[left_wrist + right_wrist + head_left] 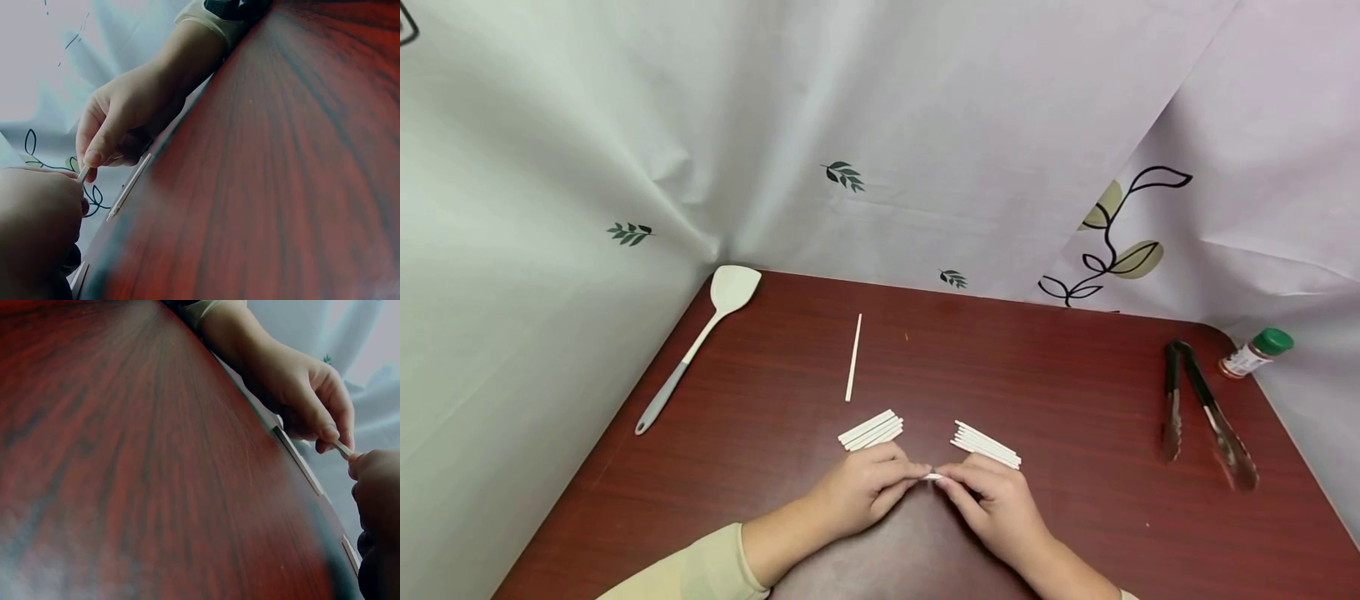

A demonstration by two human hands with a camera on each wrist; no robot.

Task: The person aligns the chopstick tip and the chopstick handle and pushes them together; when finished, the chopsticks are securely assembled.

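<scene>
Between my two hands is a thin white stick [932, 477], mostly hidden by the fingers. My left hand [865, 487] pinches one end between thumb and fingers, and my right hand [996, 504] pinches the other. A short stretch of the stick [342, 449] shows between the fingertips in the right wrist view. Just beyond the left hand lies a group of short white sticks [872, 430] side by side. A second such group [985, 444] lies beyond the right hand. Farther back, one longer white stick [853, 358] lies alone on the table.
On the dark red wooden table [1045, 375], a white spatula [700, 337] with a grey handle lies at the left edge. Metal tongs [1206, 408] with black handles lie spread at the right. A green-capped spice jar [1255, 353] stands by the right edge. Patterned cloth [925, 150] hangs behind.
</scene>
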